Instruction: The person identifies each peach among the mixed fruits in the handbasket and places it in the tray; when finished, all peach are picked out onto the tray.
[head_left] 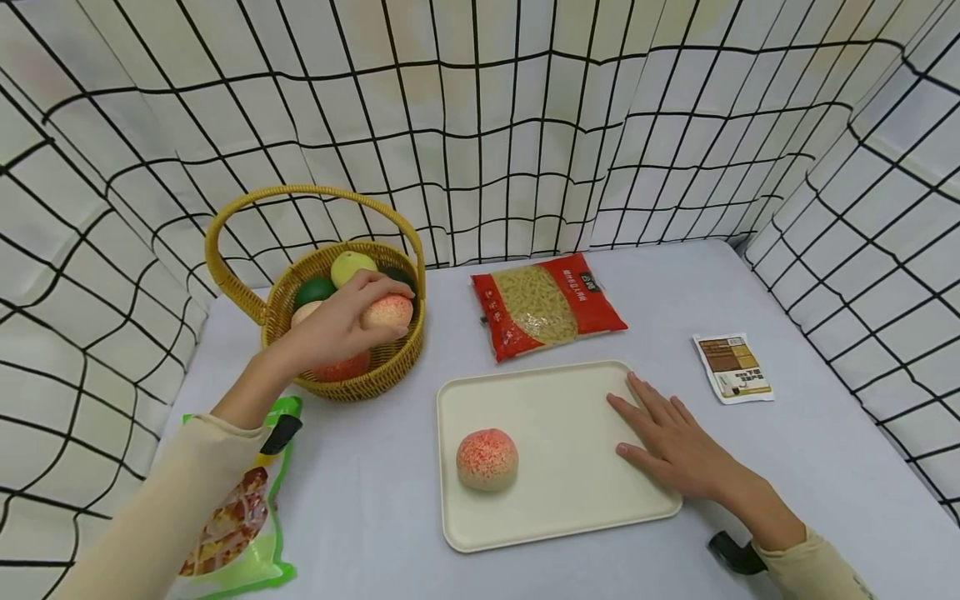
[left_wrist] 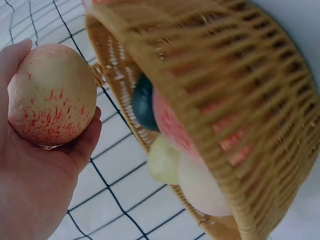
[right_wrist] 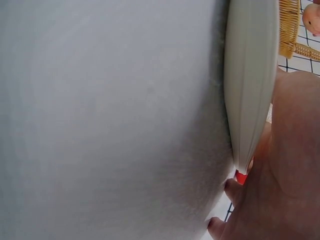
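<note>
My left hand (head_left: 330,329) holds a peach (head_left: 388,312), cream with red speckles, up at the wicker basket (head_left: 390,379). In the left wrist view the fingers and thumb curl round this peach (left_wrist: 55,95), which is outside the basket's rim (left_wrist: 132,42). Inside the basket are a yellow-green fruit (head_left: 351,267), a dark green one (head_left: 315,290) and a red one (head_left: 343,367). A second peach (head_left: 487,459) sits on the left part of the cream tray (head_left: 562,433). My right hand (head_left: 678,446) rests with spread fingers over the tray's right edge.
Behind the tray lies a red pasta bag (head_left: 536,304). A small brown-and-white packet (head_left: 733,368) is at the right, and a green food bag (head_left: 240,525) lies partly under the left sleeve. Black wire grid (head_left: 495,133) over white cloth surrounds the table.
</note>
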